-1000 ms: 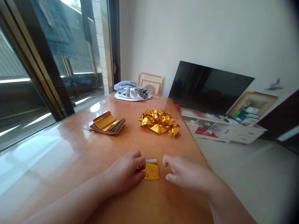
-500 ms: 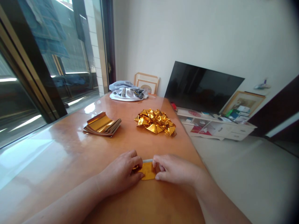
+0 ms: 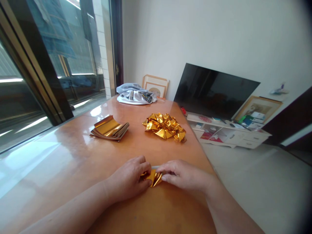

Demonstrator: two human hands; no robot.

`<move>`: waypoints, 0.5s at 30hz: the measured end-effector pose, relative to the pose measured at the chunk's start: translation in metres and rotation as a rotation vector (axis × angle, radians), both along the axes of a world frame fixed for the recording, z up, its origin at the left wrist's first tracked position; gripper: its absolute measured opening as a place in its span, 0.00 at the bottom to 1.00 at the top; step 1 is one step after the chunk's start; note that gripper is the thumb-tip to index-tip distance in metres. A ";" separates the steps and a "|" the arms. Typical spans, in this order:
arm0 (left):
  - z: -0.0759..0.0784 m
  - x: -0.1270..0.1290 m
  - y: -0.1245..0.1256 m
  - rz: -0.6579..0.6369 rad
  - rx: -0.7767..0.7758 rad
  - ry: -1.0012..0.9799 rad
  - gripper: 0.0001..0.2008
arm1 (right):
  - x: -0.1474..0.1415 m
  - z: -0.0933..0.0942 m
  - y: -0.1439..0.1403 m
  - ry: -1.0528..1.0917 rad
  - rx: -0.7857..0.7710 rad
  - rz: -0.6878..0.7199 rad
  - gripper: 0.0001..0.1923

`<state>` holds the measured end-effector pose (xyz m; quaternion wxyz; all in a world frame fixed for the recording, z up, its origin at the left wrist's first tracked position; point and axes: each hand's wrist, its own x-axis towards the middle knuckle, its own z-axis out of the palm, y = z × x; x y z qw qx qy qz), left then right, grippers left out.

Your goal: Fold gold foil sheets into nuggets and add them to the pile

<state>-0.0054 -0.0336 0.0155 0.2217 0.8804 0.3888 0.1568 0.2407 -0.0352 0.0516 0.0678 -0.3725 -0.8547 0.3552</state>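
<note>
A small sheet of gold foil paper point(image 3: 153, 177) lies on the table in front of me, partly folded, with a pale strip along its far edge. My left hand point(image 3: 133, 174) pinches its left side between thumb and curled fingers. On the right side, the thumb and fingers of my right hand point(image 3: 179, 174) close on the paper's edge, where a crease runs slantwise. Farther off sit a stack of gold foil sheets point(image 3: 109, 128) on the left and a heap of folded gold foil pieces point(image 3: 165, 126) on the right.
The glossy wooden table point(image 3: 80, 162) has its right edge close by my right forearm. Folded grey cloth point(image 3: 135, 94) rests at the far end near picture frames point(image 3: 156, 86). Beyond stand a large television point(image 3: 214, 91) and a white cabinet point(image 3: 229, 136). A glass door is at left.
The right part of the foil paper, flat before, is now folded over at a slant. My right hand has shifted slightly with its fingers reaching farther over the paper; my left keeps its hold.
</note>
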 end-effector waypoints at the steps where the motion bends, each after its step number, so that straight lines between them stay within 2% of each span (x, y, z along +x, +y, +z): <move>1: 0.000 0.000 0.000 -0.001 0.002 0.000 0.04 | 0.000 -0.002 0.000 0.016 -0.019 0.002 0.15; 7: 0.001 -0.001 0.000 -0.002 -0.004 -0.001 0.05 | 0.000 -0.011 -0.001 -0.003 -0.165 -0.039 0.19; 10: 0.001 -0.002 0.000 0.000 -0.010 0.000 0.05 | -0.001 -0.010 -0.001 -0.061 -0.085 -0.054 0.20; 15: 0.000 -0.003 0.001 -0.010 -0.014 -0.015 0.05 | -0.004 -0.004 -0.004 -0.187 0.094 -0.080 0.16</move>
